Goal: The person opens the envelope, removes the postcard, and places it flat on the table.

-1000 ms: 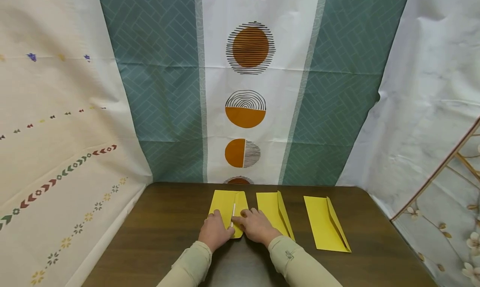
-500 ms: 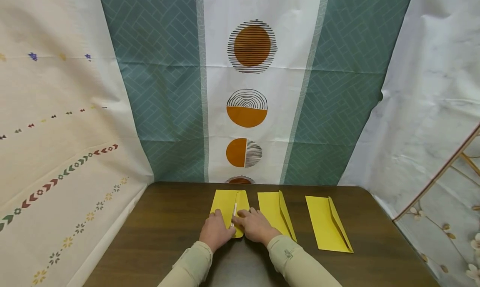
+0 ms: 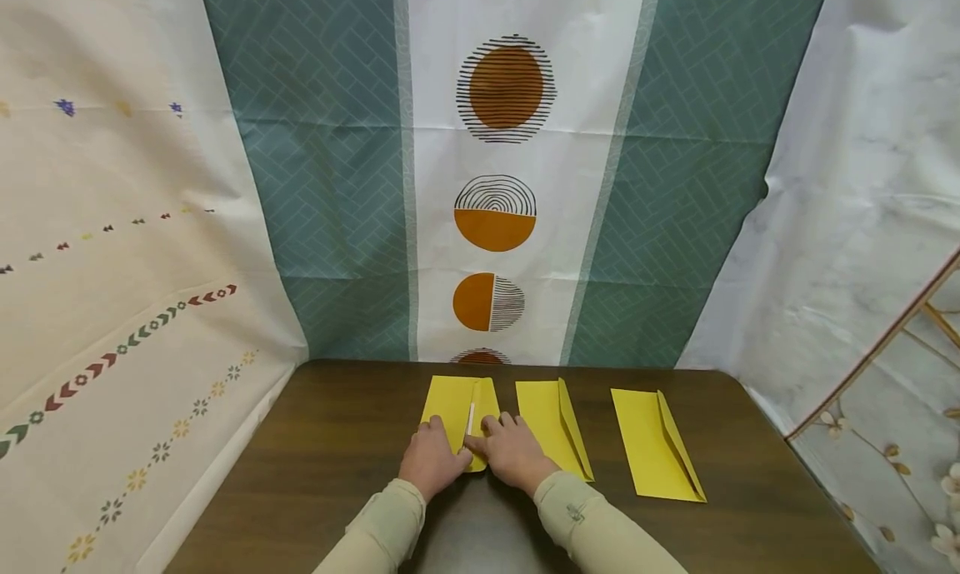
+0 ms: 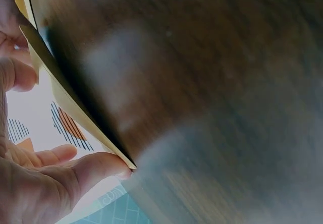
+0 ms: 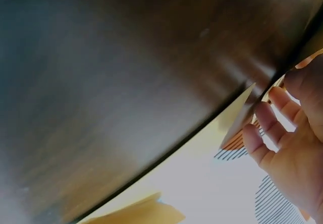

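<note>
Three yellow envelopes lie in a row on the dark table. My left hand [image 3: 431, 459] rests on the leftmost envelope [image 3: 447, 399], fingers on its left part and thumb reaching across to a white strip [image 3: 471, 417] beside its long flap. From the other side my right hand [image 3: 512, 451] reaches over the same envelope, index fingertip at the strip's lower part. Fingertips hide the strip's lower end, so whether either hand pinches it cannot be seen. In the left wrist view the left thumb [image 4: 103, 167] touches an envelope edge. The right wrist view shows bent right-hand fingers [image 5: 270, 120].
Right of my hands lies the middle envelope [image 3: 542, 411], its flap partly raised and its near part beside my right wrist. Farther right lies another envelope [image 3: 651, 441], also with a raised flap. Patterned cloths hang behind the wooden table [image 3: 322, 449] and along both sides.
The right index fingertip has slid slightly nearer to me, closer to the left thumb, covering more of the strip's lower part. The left hand and the envelopes stay in place.
</note>
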A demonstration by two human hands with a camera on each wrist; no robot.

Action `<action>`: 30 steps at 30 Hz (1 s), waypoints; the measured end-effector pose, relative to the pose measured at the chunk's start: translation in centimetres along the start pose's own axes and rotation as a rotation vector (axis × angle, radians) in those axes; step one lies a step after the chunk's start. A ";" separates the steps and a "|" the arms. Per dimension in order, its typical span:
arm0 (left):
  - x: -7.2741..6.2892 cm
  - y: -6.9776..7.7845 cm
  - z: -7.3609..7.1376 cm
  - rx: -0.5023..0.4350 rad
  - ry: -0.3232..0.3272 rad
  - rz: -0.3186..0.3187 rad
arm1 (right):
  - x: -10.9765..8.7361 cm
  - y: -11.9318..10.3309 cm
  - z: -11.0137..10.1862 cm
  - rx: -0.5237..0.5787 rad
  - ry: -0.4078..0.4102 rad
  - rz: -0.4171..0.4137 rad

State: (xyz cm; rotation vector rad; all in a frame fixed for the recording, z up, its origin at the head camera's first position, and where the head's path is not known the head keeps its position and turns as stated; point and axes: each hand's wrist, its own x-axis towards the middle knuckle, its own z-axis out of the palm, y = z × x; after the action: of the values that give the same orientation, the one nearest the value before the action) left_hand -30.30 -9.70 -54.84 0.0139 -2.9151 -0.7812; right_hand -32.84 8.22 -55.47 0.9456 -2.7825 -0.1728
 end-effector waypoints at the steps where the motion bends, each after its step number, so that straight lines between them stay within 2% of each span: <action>1: 0.1 0.0 0.0 -0.001 0.000 -0.001 | -0.1 0.0 -0.2 0.003 -0.016 0.013; 7: 0.2 0.1 -0.2 -0.006 -0.008 -0.010 | 0.1 0.5 -1.2 0.170 -0.145 0.111; 11: 0.1 0.2 -0.3 -0.008 -0.005 0.000 | 0.3 0.8 -1.8 0.268 -0.154 0.144; 13: 0.0 0.2 -0.4 -0.012 -0.008 -0.003 | 0.2 0.8 -1.8 0.289 -0.138 0.134; 16: -0.1 0.1 -0.5 -0.011 -0.012 -0.013 | 0.1 0.7 -1.7 0.262 -0.096 0.076; 21: 0.1 -0.1 -0.4 -0.021 0.004 -0.003 | 0.7 0.9 -1.1 0.115 -0.017 -0.012; 27: -0.1 0.0 -0.4 -0.010 0.010 -0.010 | 1.4 0.7 -0.3 0.105 -0.024 0.005; 30: -0.1 -0.1 -0.5 0.016 0.042 -0.003 | 1.7 0.7 0.1 0.130 -0.025 0.022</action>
State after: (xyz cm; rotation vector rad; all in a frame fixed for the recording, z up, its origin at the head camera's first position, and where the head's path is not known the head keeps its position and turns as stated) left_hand -30.12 -10.03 -54.49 0.0356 -2.8829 -0.7482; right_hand -34.55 7.71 -55.16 0.9477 -2.8556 0.0001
